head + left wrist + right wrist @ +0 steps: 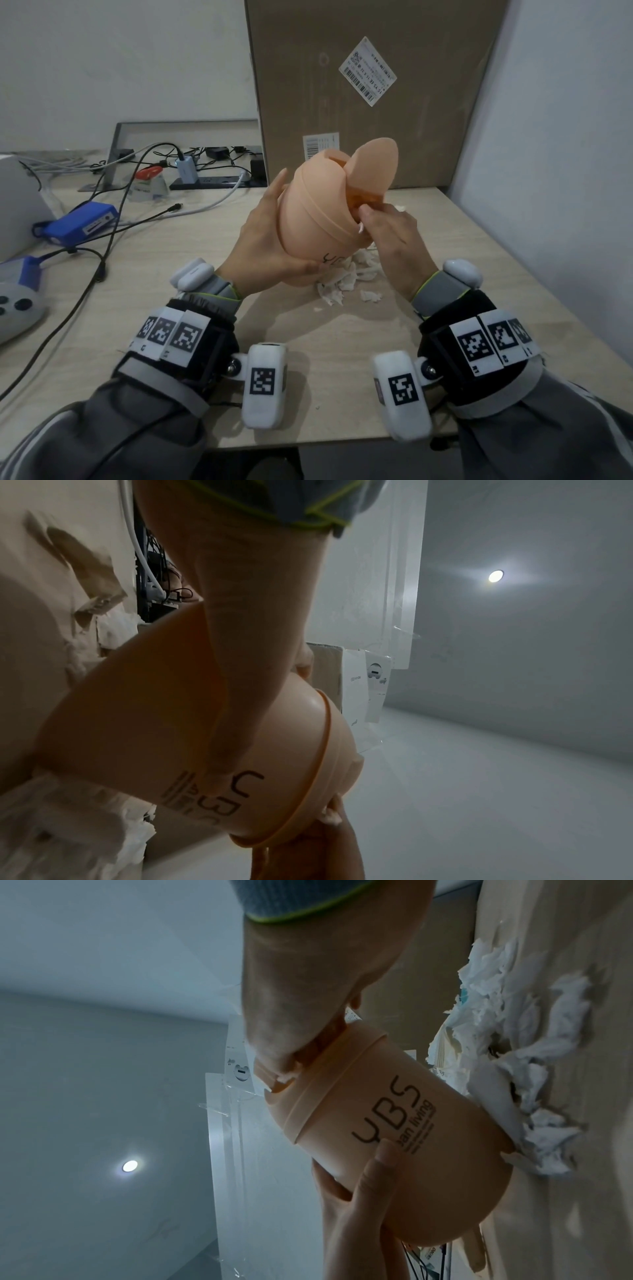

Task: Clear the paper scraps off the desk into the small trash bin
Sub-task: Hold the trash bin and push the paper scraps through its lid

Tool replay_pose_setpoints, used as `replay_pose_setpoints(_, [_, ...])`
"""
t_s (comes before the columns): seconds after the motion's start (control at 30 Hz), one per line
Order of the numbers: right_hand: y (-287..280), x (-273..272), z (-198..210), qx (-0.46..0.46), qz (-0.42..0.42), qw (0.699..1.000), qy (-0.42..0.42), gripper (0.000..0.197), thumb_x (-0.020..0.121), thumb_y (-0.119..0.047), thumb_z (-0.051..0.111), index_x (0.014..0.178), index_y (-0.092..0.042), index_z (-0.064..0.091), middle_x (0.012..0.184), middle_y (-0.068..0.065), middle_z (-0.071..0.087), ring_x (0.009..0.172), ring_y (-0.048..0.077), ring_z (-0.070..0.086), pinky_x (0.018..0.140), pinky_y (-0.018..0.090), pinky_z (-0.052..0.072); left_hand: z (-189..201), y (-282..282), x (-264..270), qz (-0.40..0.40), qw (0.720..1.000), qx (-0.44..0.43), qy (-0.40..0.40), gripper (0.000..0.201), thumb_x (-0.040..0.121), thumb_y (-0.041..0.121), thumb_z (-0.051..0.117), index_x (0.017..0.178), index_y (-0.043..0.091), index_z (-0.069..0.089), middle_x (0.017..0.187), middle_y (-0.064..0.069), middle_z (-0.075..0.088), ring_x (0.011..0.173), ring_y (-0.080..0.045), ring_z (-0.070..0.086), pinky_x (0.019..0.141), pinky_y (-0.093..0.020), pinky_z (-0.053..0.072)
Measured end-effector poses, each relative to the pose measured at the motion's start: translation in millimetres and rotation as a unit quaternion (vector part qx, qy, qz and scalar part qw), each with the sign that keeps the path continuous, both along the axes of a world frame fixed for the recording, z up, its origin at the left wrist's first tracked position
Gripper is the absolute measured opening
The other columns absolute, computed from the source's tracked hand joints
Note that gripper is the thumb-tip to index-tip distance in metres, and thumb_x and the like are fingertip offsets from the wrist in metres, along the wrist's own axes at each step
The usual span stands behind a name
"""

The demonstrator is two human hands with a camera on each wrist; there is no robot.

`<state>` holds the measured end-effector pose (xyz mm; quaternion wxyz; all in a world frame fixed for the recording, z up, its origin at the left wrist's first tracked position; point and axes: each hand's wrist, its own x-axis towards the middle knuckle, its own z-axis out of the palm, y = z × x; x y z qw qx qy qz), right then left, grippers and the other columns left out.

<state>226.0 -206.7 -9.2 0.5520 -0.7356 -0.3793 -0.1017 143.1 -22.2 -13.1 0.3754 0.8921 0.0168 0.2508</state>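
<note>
My left hand grips the peach trash bin by its body and holds it above the desk, tilted to the right. The bin's swing lid is tipped open. My right hand is at the bin's opening, its fingertips pinching a small white paper scrap. A pile of torn white paper scraps lies on the desk under the bin. The left wrist view shows the left hand wrapped round the bin. The right wrist view shows the right hand, the bin and the scraps.
A tall cardboard box stands at the back of the desk, with a white wall on the right. To the left lie cables, a blue device, a power strip and a grey controller.
</note>
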Motion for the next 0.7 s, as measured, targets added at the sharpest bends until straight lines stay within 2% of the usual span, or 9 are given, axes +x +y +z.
replay_pose_setpoints(0.07, [0,2,-3,0.011,-0.021,0.999,0.036,0.037,0.082,-0.058,0.027,0.073,-0.046,0.061,0.096,0.0,0.061,0.106,0.03,0.05,0.096,0.055,0.038,1,-1,-1,0.001,1.0,-0.002,0.002,0.13,0.043,0.056,0.081,0.141,0.052,-0.004,0.145,0.011,0.032,0.133,-0.019,0.038,0.11,-0.052,0.035])
replay_pose_setpoints(0.13, [-2,4,-2,0.044,-0.06,0.997,0.017,0.041,0.086,-0.053,0.024,0.081,-0.048,0.064,0.103,-0.002,0.063,0.108,0.023,0.05,0.099,0.05,0.037,2,-2,-1,0.002,1.0,-0.005,0.005,0.129,0.043,0.057,0.081,0.139,0.054,-0.005,0.147,0.01,0.03,0.134,-0.019,0.037,0.11,-0.052,0.034])
replay_pose_setpoints(0.23, [-5,4,3,0.13,-0.07,0.989,0.011,0.049,0.091,-0.043,0.024,0.087,-0.026,0.07,0.091,-0.011,0.068,0.099,0.013,0.058,0.094,0.033,0.043,1,-1,-1,0.004,1.0,-0.01,0.004,0.129,0.043,0.057,0.082,0.137,0.059,-0.005,0.147,0.011,0.03,0.134,-0.02,0.037,0.109,-0.054,0.035])
replay_pose_setpoints(0.37, [-9,0,4,0.189,-0.007,0.981,-0.031,0.052,0.093,-0.031,0.028,0.081,-0.002,0.069,0.08,0.003,0.07,0.08,0.012,0.065,0.075,0.018,0.048,-1,0,0,0.006,1.0,-0.026,0.004,0.136,0.043,0.054,0.083,0.148,0.045,-0.004,0.142,0.018,0.03,0.134,-0.019,0.037,0.109,-0.052,0.036])
replay_pose_setpoints(0.47, [-11,-3,3,0.181,0.013,0.979,-0.092,0.043,0.092,-0.023,0.033,0.076,-0.005,0.069,0.074,-0.002,0.067,0.072,0.007,0.062,0.068,0.018,0.047,-2,0,0,0.008,0.999,-0.034,0.003,0.137,0.043,0.054,0.082,0.15,0.04,-0.002,0.138,0.019,0.031,0.134,-0.019,0.037,0.109,-0.053,0.036])
replay_pose_setpoints(0.57, [-8,-3,2,0.127,0.005,0.987,-0.096,0.045,0.092,-0.033,0.033,0.081,-0.013,0.072,0.075,-0.005,0.069,0.072,-0.003,0.061,0.069,0.018,0.047,-1,-1,-1,0.003,0.999,-0.037,-0.001,0.138,0.043,0.054,0.082,0.151,0.038,-0.002,0.137,0.02,0.032,0.134,-0.019,0.038,0.109,-0.051,0.036])
replay_pose_setpoints(0.6, [-7,-4,1,0.093,0.01,0.992,-0.086,0.049,0.091,-0.038,0.031,0.074,-0.013,0.07,0.072,-0.004,0.068,0.07,-0.002,0.059,0.068,0.023,0.046,-1,-1,0,-0.001,0.999,-0.033,0.0,0.138,0.043,0.054,0.082,0.151,0.037,-0.002,0.137,0.018,0.032,0.134,-0.018,0.038,0.11,-0.051,0.036])
replay_pose_setpoints(0.67, [-5,-6,1,0.022,0.033,0.998,-0.044,0.052,0.091,-0.047,0.028,0.065,-0.015,0.06,0.067,-0.007,0.061,0.074,0.004,0.053,0.076,0.034,0.042,0,-1,0,-0.01,1.0,-0.021,0.004,0.137,0.043,0.053,0.082,0.15,0.039,-0.003,0.14,0.015,0.032,0.133,-0.018,0.038,0.11,-0.051,0.035])
replay_pose_setpoints(0.7, [-4,-6,1,-0.008,0.035,0.999,-0.023,0.051,0.092,-0.05,0.025,0.069,-0.018,0.057,0.072,-0.013,0.058,0.084,0.008,0.051,0.087,0.039,0.04,0,-1,0,-0.013,1.0,-0.016,0.004,0.136,0.043,0.053,0.082,0.148,0.04,-0.003,0.141,0.014,0.032,0.133,-0.018,0.038,0.11,-0.051,0.035])
